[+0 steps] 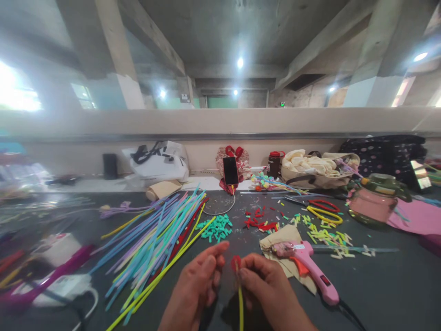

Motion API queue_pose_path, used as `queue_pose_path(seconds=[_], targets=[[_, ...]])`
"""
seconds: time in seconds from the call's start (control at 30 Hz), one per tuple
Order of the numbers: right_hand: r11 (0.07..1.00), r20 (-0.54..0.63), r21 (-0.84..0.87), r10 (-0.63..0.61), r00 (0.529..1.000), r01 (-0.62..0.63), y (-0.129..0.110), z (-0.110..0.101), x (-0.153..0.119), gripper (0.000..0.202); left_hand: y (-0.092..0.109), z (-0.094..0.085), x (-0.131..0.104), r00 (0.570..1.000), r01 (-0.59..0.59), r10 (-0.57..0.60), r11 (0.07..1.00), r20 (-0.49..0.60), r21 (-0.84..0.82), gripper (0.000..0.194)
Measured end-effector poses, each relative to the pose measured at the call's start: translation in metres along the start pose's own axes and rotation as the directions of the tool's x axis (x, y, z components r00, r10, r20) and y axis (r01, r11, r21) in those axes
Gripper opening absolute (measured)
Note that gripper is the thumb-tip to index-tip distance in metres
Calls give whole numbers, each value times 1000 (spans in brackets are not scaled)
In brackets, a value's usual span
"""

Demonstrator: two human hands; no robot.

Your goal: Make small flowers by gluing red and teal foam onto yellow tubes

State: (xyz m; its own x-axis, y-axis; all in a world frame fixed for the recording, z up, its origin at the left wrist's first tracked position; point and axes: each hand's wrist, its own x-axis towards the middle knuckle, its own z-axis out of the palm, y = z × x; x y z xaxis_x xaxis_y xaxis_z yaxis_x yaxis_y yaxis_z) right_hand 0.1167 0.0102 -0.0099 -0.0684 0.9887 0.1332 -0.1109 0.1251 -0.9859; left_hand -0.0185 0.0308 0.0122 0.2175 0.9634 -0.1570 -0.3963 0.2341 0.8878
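Observation:
Low in the middle, my right hand (260, 280) pinches a small red piece (236, 263) at the top of a yellow-green stem (241, 308), which hangs down toward the bottom edge. Just left of it, my left hand (203, 278) is held with its fingers apart and nothing in them. Beyond my hands lie small teal pieces (217, 227) and red pieces (258, 223). A bundle of long coloured strips (161, 243) spreads to the left. A pink glue gun (315, 271) rests on brown paper (279, 237) to the right of my right hand.
Scissors with red and yellow handles (325, 214) lie at right, near yellow-green pieces (327, 236) and a large jar (374, 202). A phone (230, 171) stands at the back with a cable. A white bag (160, 161) and a cloth bag (317, 170) are against the partition.

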Motion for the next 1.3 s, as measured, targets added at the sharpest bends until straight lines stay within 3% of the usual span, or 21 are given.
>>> queue_pose_path(seconds=[0.07, 0.2, 0.47, 0.63, 0.77, 0.87, 1.0, 1.1, 1.23, 1.3], targets=[[997, -37, 34, -72, 997, 74, -1, -3, 3, 23, -9, -2, 5, 993, 69, -71, 997, 90, 18, 33], [960, -39, -30, -278, 960, 277, -5, -10, 10, 19, -19, -2, 13, 983, 65, -69, 998, 172, 29, 32], [965, -18, 61, -255, 967, 256, -9, -14, 10, 14, -3, 15, 11, 915, 214, -240, 970, 324, 114, 24], [956, -67, -50, -293, 954, 290, -13, -16, 2, 14, 0, 20, 8, 951, 125, -192, 956, 243, 267, 17], [992, -231, 51, -98, 968, 112, -5, -19, -2, 25, 5, 25, 0, 995, -1, -44, 894, 89, 448, 13], [993, -256, 118, 44, 966, -14, 3, -23, -3, 25, 9, 28, -4, 995, -97, 89, 836, 40, 540, 12], [987, -250, 162, 34, 968, 8, 5, -28, -4, 25, 8, 30, -3, 975, -201, 220, 785, 40, 586, 9], [991, -204, 129, 12, 979, 15, -1, -31, -7, 24, 6, 29, 0, 976, -204, 208, 802, 56, 561, 10], [996, -149, -53, -82, 986, 75, -6, -31, -10, 20, 5, 28, 3, 983, -184, 165, 872, 82, 453, 8], [992, -109, -119, -52, 993, 39, -5, -31, -11, 18, 4, 27, 5, 984, -175, 151, 895, 90, 410, 7]])
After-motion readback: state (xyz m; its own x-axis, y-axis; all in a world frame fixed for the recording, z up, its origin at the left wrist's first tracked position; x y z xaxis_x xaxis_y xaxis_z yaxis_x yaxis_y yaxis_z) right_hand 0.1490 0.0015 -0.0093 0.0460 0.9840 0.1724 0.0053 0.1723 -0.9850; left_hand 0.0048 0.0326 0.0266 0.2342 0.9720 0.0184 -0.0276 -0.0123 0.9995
